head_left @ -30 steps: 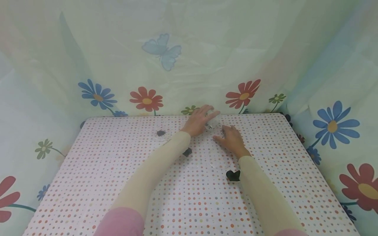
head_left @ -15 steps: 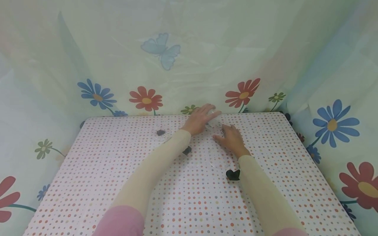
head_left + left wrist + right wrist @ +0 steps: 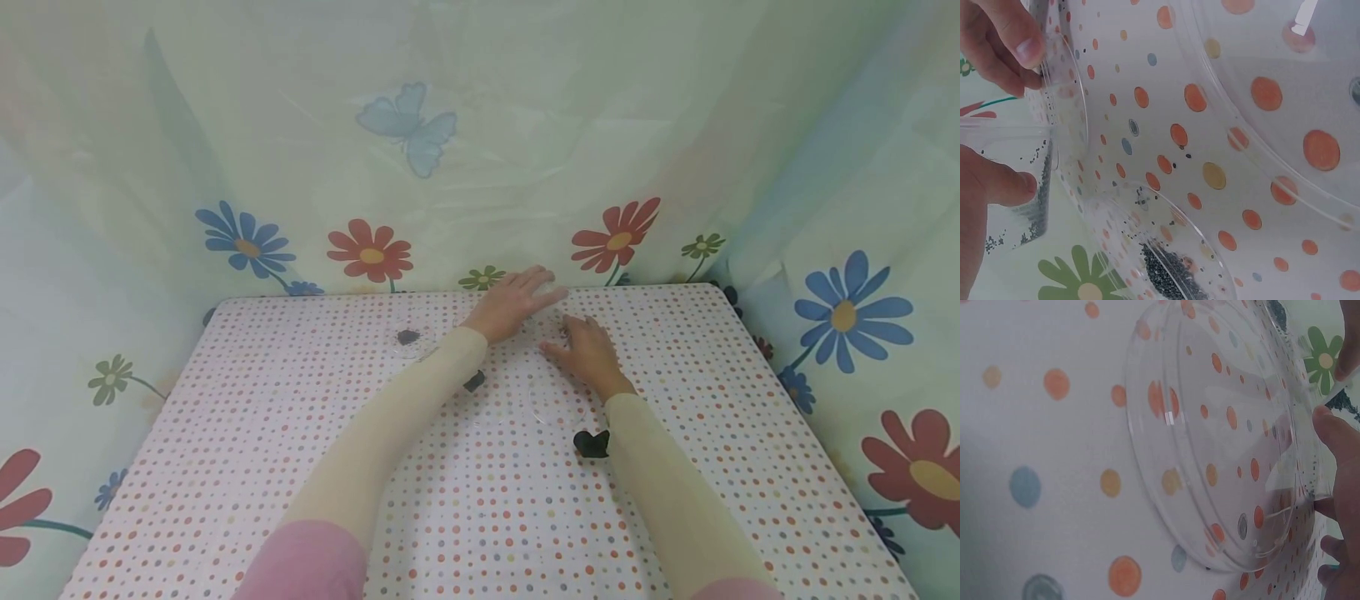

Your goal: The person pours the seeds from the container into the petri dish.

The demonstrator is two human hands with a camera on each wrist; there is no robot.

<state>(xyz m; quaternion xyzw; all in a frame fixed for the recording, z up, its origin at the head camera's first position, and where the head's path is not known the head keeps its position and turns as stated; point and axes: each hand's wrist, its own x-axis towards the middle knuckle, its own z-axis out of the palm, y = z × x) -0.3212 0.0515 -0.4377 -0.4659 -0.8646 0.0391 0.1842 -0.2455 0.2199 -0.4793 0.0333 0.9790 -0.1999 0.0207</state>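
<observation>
My left hand (image 3: 510,304) grips a clear plastic cup (image 3: 1019,219) with dark granules along its inside, thumb pressed on the wall. In the left wrist view the cup lies tilted, beside the rim of a clear shallow dish (image 3: 1083,94). My right hand (image 3: 588,358) holds that dish at its edge; its thumb (image 3: 1324,419) and a fingertip touch the rim in the right wrist view. A few dark grains show there. In the head view the left hand hides the cup.
A clear dish with a dark granule heap (image 3: 1169,272) stands to the left. A larger clear round dish (image 3: 1166,456) lies nearer me. Stray grains dot the spotted tablecloth (image 3: 240,467). A flowered curtain (image 3: 480,192) hangs behind the table's back edge.
My left hand has shifted slightly right and now covers the cup and granules glimpsed below its fingers earlier. The right hand stays in place.
</observation>
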